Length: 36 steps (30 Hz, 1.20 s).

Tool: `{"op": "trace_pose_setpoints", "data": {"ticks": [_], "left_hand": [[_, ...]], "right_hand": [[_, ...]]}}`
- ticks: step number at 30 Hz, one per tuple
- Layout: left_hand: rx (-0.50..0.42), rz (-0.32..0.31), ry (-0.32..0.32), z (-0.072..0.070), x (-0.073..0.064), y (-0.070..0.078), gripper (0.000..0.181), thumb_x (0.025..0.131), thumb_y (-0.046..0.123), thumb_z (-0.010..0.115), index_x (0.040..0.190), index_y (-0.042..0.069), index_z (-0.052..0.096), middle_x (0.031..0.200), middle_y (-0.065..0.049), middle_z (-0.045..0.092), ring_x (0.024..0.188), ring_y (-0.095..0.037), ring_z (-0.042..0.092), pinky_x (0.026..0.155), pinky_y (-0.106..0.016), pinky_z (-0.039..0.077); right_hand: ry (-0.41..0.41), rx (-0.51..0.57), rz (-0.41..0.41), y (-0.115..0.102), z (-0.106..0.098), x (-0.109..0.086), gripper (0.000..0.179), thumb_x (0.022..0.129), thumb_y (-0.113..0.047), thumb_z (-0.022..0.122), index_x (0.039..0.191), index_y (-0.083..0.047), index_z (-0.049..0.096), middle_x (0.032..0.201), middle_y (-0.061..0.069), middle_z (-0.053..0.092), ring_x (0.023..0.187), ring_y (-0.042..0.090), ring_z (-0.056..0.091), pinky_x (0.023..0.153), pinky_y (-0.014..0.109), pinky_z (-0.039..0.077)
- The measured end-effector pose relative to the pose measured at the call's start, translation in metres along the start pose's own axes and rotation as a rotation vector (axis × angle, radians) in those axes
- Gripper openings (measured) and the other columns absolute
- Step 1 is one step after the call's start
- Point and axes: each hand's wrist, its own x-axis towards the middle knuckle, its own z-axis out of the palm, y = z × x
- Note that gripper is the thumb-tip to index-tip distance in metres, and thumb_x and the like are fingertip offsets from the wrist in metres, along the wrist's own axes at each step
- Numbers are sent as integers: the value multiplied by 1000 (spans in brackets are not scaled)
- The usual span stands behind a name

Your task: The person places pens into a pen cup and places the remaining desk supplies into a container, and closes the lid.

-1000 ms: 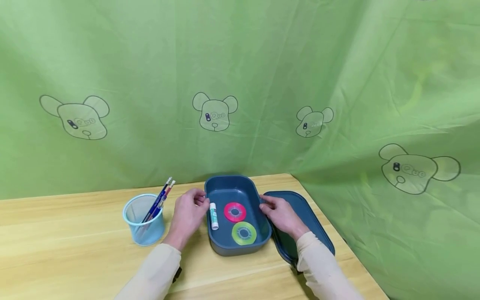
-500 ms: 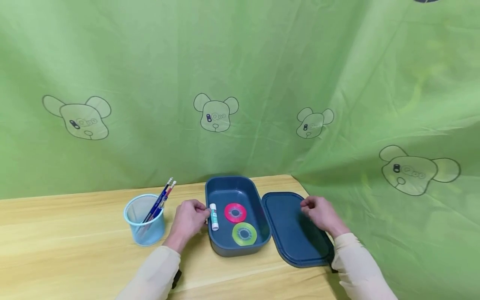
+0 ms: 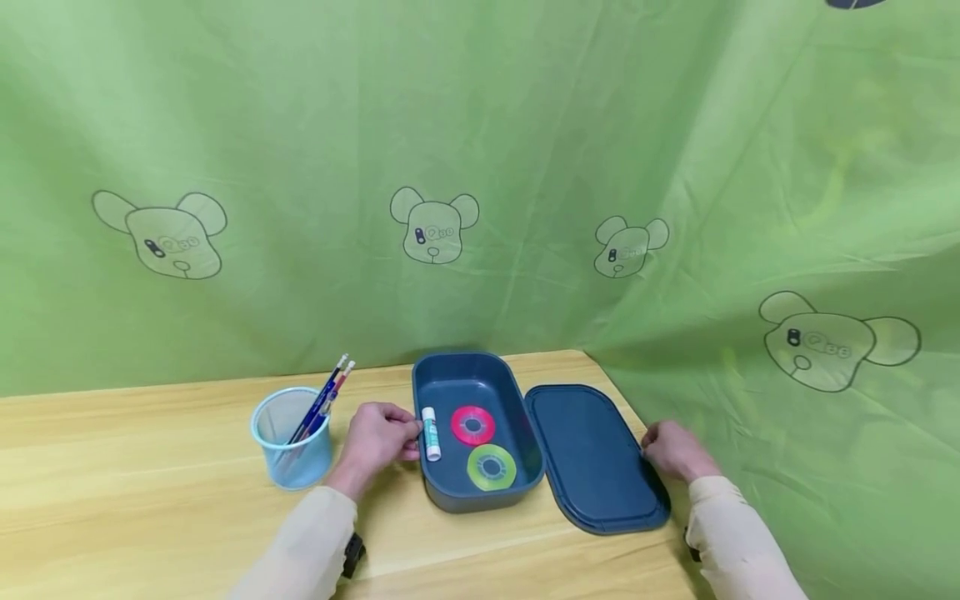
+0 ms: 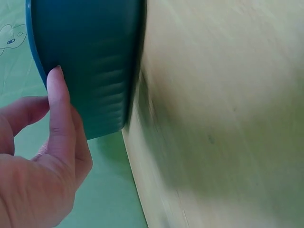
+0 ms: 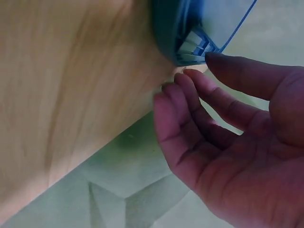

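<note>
A dark blue plastic box [image 3: 474, 502] stands in the middle, holding a glue stick [image 3: 431, 435], a roll of pink tape [image 3: 472, 426] and a roll of green tape [image 3: 492, 467]. My left hand [image 3: 378, 437] pinches the box's left rim; in the left wrist view one finger [image 4: 61, 114] lies along the outer wall. Flat to the right of the box lies its dark blue lid [image 3: 596, 458]. At the lid's right edge is my right hand [image 3: 677, 451]. In the right wrist view its fingers [image 5: 166, 123] are loosely bent, with the thumb tip right at the blue edge.
A light blue mesh cup [image 3: 296, 454] with several pencils [image 3: 318, 406] stands left of my left hand. Green cloth [image 3: 525, 167] with bear-head prints hangs behind and to the right of the wooden table [image 3: 150, 483]. The lid lies near the table's right edge.
My right hand has left the box's right side and moved right across the lid to its far edge. My left hand has stayed at the left rim, shifting slightly nearer me.
</note>
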Motion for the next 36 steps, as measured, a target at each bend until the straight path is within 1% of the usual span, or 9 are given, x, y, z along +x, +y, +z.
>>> {"op": "trace_pose_setpoints", "data": {"ticks": [4,7,11,17,24,28,32,36], "left_hand": [[-27,5,-12,-1,0,-2,14,80,0,63,91,-8,60,78,-20,62,62,-23,63,57,-30,56],[-48,-3,-24,-2,1,-3,15,80,-1,62,92,-8,61,80,-21,63,64,-24,64,58,-31,56],[-67,-20,-38,-4,1,-5,15,80,-2,61,94,-8,61,80,-20,63,62,-22,64,60,-32,56],[-83,-32,-52,-5,1,-4,16,80,-2,61,95,-9,61,83,-22,63,61,-20,63,62,-33,56],[-100,-26,-73,-6,2,-5,18,81,-2,60,98,-10,59,86,-23,62,61,-19,63,62,-32,56],[-103,-29,-84,-7,3,-6,18,82,-1,59,98,-10,59,85,-22,62,62,-19,63,63,-32,56],[-112,-29,-92,-7,3,-9,19,82,0,60,99,-10,59,83,-21,62,62,-20,63,63,-33,56],[-117,-26,-99,-7,3,-11,19,82,1,61,98,-10,60,82,-21,62,61,-20,63,63,-33,56]], "right_hand": [[-11,11,13,1,2,1,9,76,-5,55,83,-3,61,76,7,57,67,21,51,55,33,45],[-16,37,16,1,3,1,6,76,-5,55,80,-4,60,72,4,55,63,19,50,52,30,43],[-19,63,4,2,4,1,6,77,-5,54,79,-3,60,69,3,53,61,18,48,51,29,41],[-25,77,10,5,6,1,8,77,-3,53,77,-3,61,67,2,54,59,16,50,50,28,43],[-23,32,5,0,1,1,12,80,-6,52,80,0,62,66,3,55,56,16,52,49,29,44],[-43,39,18,-1,-2,0,15,82,-6,50,85,3,62,69,5,56,57,16,52,49,29,45],[-62,91,13,2,-3,0,17,82,-3,49,89,7,61,73,8,58,59,18,55,50,30,48],[-76,186,2,7,-2,0,13,82,0,50,86,8,60,75,9,58,61,20,57,53,31,51]]}}
